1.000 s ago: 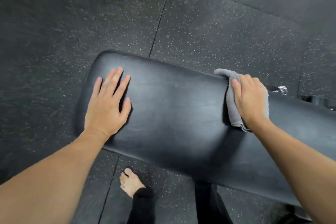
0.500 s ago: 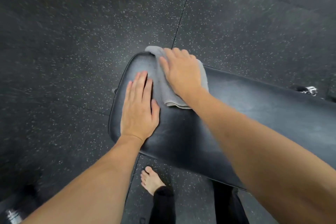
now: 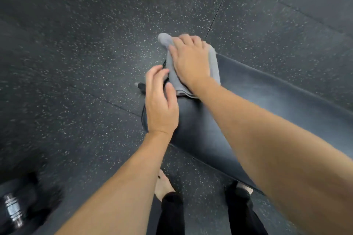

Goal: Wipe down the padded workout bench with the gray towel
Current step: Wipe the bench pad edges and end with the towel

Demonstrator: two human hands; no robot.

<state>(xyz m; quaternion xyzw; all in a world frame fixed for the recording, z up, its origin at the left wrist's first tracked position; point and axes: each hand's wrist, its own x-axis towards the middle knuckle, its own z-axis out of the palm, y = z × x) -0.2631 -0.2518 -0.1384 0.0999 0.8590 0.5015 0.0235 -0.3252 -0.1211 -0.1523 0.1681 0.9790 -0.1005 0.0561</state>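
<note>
The black padded bench (image 3: 257,105) runs from the centre toward the right edge. Its left end lies under both hands. My right hand (image 3: 191,61) presses the gray towel (image 3: 214,63) flat on that end, and one towel corner sticks out past the bench edge. My left hand (image 3: 160,105) rests on the pad just beside the towel, fingers slightly curled and apart, with nothing in it. The frame is blurred by motion.
Dark speckled rubber floor tiles (image 3: 86,63) surround the bench. A dumbbell with a chrome handle (image 3: 13,210) lies on the floor at the lower left. My bare feet (image 3: 163,187) and black trouser legs stand below the bench's near edge.
My right hand has swept the towel leftward along the bench from its middle to the left end. The left hand stays on the pad but its fingers have lifted and curled.
</note>
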